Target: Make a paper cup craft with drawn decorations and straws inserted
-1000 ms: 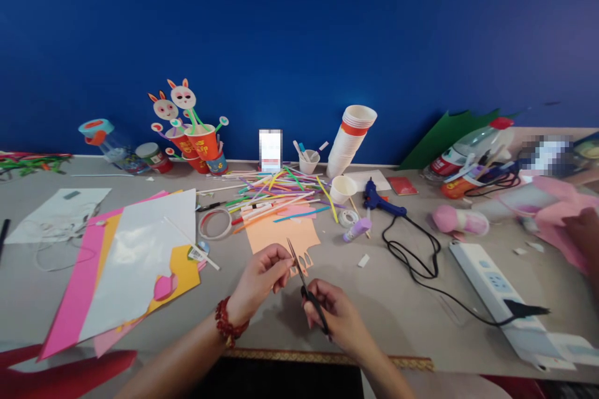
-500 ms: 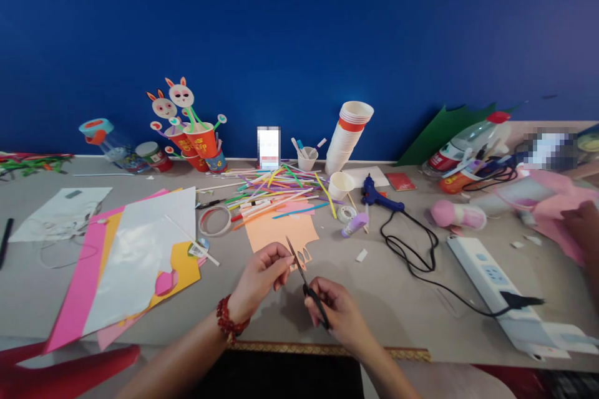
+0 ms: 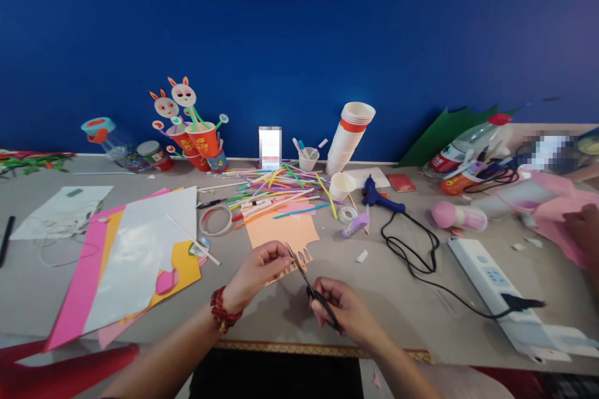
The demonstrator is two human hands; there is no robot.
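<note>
My right hand is closed round the handles of black-handled scissors, whose blades point up and left and stand slightly apart. Between the thumb and fingers of my left hand is a small piece of paper, mostly hidden, right beside the blades. Under and behind both lies a light orange sheet of paper, its near edge notched and pierced with leaf-shaped cut-outs.
Drinking straws are heaped behind the sheet. White paper cups, a blue glue gun with its cord, and a power strip are on the right. Coloured sheets and rabbit-faced cups are leftward. Another person's hand is far right.
My right hand and the scissors have shifted slightly right and down, and the blades have parted. My left hand has moved a little left, baring more of the sheet's notched edge.
</note>
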